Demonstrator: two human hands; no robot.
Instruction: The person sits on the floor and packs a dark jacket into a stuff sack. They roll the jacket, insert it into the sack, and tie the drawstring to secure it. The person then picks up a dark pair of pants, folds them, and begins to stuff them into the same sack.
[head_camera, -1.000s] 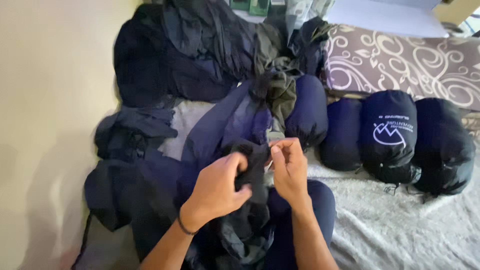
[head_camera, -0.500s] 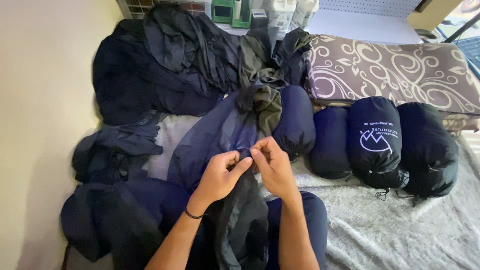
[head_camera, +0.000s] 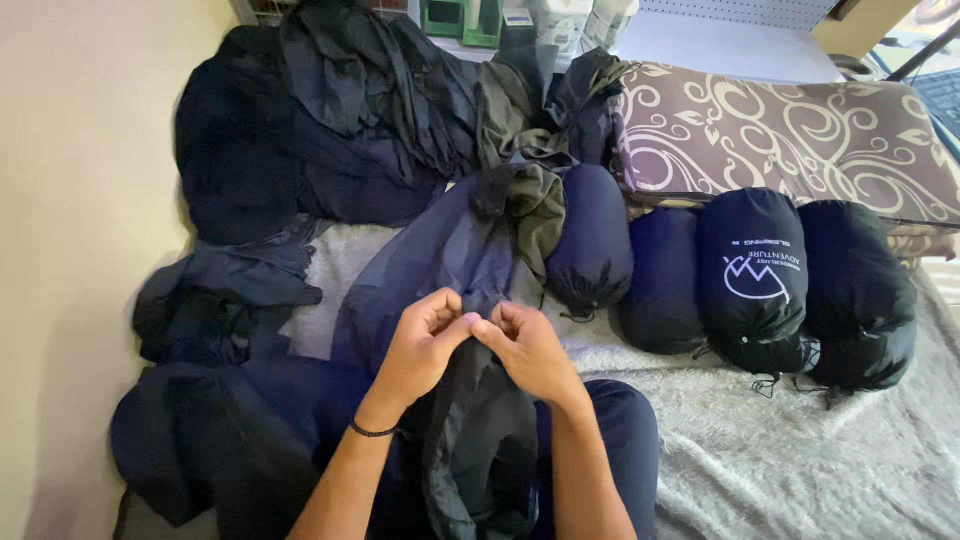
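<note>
The left hand (head_camera: 425, 340) and right hand (head_camera: 525, 345) met knuckle to knuckle near the front edge of the grey blanket (head_camera: 800, 470), both curled tight, fingertips pinching the top hem of a dark sack (head_camera: 480, 450) that hung down between the forearms onto the person's lap. A thin black band (head_camera: 372, 431) circled the left wrist. Just beyond the hands a navy cloth (head_camera: 430, 265) lay spread up the blanket, its far end meeting an olive-grey cloth (head_camera: 535, 205). Beside that, toward the right edge, four stuffed bags stood in a row, touching one another: a navy bag (head_camera: 592, 235), a second navy bag (head_camera: 662, 280), a black bag with a white emblem (head_camera: 752, 265), and a plain black bag (head_camera: 860, 290). Behind them a patterned cushion (head_camera: 790, 140) lay along the far right corner. A pile of dark clothing (head_camera: 300, 130) filled the far left corner, and more crumpled navy fabric (head_camera: 220, 300) sat along the left edge by the wall (head_camera: 70, 200).
</note>
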